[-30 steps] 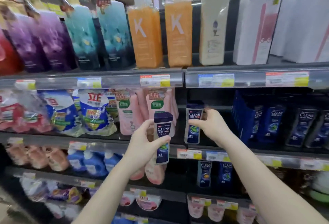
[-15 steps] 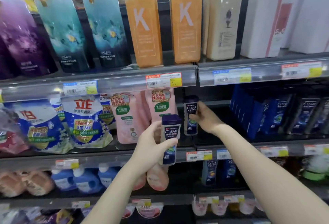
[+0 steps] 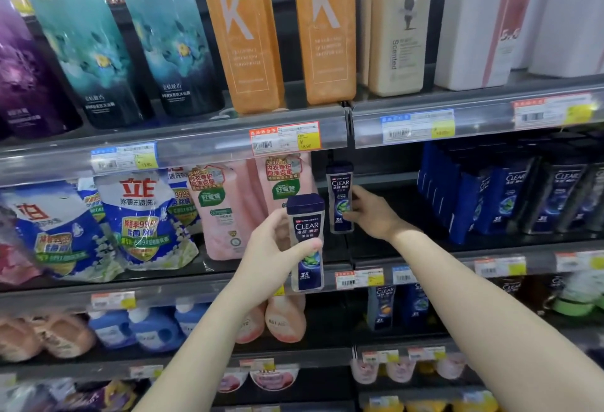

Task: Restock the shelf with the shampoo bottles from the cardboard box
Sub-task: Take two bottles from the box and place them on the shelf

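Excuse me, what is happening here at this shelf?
A person is restocking small dark CLEAR shampoo bottles. The right hand holds one bottle upright over the middle shelf, in the gap between the pink pouches and the shelved CLEAR bottles. Whether it is already standing there cannot be told. The left hand holds a second bottle in front of the shelf. The cardboard box is not in view.

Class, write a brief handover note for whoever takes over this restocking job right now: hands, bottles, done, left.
Left hand grips one shampoo bottle upright in front of the shelf.
Right hand holds a second bottle deep in the gap left of the stocked row.
Done: nothing released yet.
Left: set both down, then fetch more; the box is out of view.
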A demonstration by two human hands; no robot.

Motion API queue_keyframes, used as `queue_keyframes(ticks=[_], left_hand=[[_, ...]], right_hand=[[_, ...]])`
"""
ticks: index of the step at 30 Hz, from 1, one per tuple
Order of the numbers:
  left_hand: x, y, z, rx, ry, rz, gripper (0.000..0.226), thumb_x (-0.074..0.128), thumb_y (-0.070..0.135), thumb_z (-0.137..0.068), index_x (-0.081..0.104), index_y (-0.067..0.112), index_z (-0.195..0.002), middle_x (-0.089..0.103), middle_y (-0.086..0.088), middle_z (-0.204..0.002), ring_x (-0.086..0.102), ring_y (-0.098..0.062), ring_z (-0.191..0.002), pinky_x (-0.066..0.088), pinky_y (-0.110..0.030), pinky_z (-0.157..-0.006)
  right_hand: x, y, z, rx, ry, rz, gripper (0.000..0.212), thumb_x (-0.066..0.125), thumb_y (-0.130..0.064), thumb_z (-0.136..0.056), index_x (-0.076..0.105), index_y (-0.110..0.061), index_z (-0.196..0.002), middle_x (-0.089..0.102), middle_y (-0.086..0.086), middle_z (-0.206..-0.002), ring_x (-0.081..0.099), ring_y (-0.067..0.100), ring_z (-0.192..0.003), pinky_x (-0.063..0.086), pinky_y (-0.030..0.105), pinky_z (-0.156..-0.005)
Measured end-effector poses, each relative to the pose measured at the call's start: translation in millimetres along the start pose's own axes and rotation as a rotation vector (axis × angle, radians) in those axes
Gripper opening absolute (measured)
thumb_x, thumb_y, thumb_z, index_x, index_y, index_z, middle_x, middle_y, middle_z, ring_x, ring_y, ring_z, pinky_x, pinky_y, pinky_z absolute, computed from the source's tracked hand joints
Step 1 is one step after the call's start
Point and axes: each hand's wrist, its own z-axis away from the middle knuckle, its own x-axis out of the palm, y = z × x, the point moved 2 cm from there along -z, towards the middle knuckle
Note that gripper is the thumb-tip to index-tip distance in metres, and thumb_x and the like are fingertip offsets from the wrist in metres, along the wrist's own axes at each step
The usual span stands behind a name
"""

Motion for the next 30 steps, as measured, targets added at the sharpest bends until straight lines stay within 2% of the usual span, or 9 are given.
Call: queue_keyframes(ticks=[5, 8, 11, 16, 21, 30], left_hand=[[1, -3, 0, -0.032, 0.017, 0.022, 0.042, 0.082, 0.02, -0.089, 0.064, 0.033, -0.124, 0.074, 0.022, -0.117, 0.068, 0.006, -0.11, 0.053, -0.018, -0.091], [-1, -5, 1, -0.03, 0.044, 0.003, 0.043, 0.083, 0.021, -0.088, 0.064, 0.034, -0.124, 0.074, 0.023, -0.117, 0.068, 0.006, -0.11, 0.053, -0.019, -0.093], [-1, -5, 1, -0.038, 0.053, -0.008, 0.043, 0.083, 0.021, -0.088, 0.063, 0.037, -0.123, 0.073, 0.025, -0.117, 0.067, 0.007, -0.11, 0.052, -0.014, -0.088], [1, -4, -1, -0.051, 0.055, 0.005, 0.045, 0.084, 0.021, -0.087, 0.063, 0.037, -0.124, 0.073, 0.023, -0.119, 0.067, 0.005, -0.112, 0.054, -0.02, -0.092], [6, 2, -3, -0.041, 0.052, 0.018, 0.047, 0.084, 0.021, -0.087, 0.063, 0.037, -0.126, 0.074, 0.023, -0.119, 0.068, 0.004, -0.112, 0.055, -0.024, -0.096], [13, -2, 1, -0.048, 0.057, 0.007, 0.047, 0.085, 0.026, -0.086, 0.064, 0.041, -0.126, 0.074, 0.017, -0.118, 0.067, -0.002, -0.114, 0.057, -0.041, -0.103]], right_hand=[[-3, -3, -26, -0.002, 0.001, 0.065, 0.048, 0.069, -0.01, -0.093, 0.052, -0.021, -0.137, 0.069, -0.001, -0.12, 0.065, 0.015, -0.112, 0.051, 0.031, -0.093], [-5, 0, -40, -0.011, 0.046, 0.112, 0.043, 0.072, -0.008, -0.09, 0.056, -0.018, -0.129, 0.07, 0.002, -0.117, 0.067, 0.02, -0.11, 0.05, 0.03, -0.093], [-4, 2, -50, 0.007, 0.057, 0.115, 0.047, 0.071, -0.008, -0.091, 0.055, -0.017, -0.133, 0.068, 0.004, -0.121, 0.064, 0.018, -0.109, 0.047, 0.028, -0.093], [-3, 5, -61, 0.027, 0.065, 0.133, 0.057, 0.071, -0.011, -0.091, 0.049, -0.02, -0.143, 0.065, 0.005, -0.13, 0.063, 0.022, -0.118, 0.047, 0.031, -0.098], [-4, 3, -64, 0.041, 0.063, 0.165, 0.056, 0.069, -0.012, -0.094, 0.047, -0.022, -0.145, 0.063, 0.008, -0.132, 0.061, 0.026, -0.12, 0.043, 0.028, -0.091], [-5, 0, -69, 0.069, 0.046, 0.146, 0.057, 0.064, -0.011, -0.097, 0.042, -0.026, -0.148, 0.061, 0.007, -0.137, 0.06, 0.027, -0.123, 0.048, 0.037, -0.097]])
